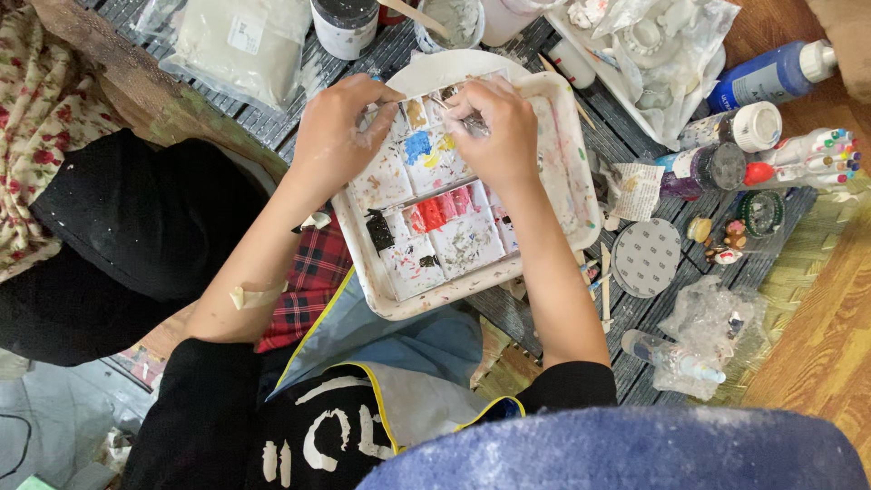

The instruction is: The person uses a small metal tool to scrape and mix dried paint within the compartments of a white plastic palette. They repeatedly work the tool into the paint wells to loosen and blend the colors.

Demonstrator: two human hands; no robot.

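Blue cloth (635, 449) nearest | right hand (494, 127) grip pinching thin tool (474, 124) over paint palette (435, 204) | left hand (336, 122) curled on palette rim

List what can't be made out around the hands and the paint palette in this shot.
- Head view: what the right hand pinches; its fingers cover all but a thin metallic tip.
- Paint palette wells under both hands; the left hand hides the far-left ones.
- Jar at the top edge: cut off.
- Small figurines: too small to identify.
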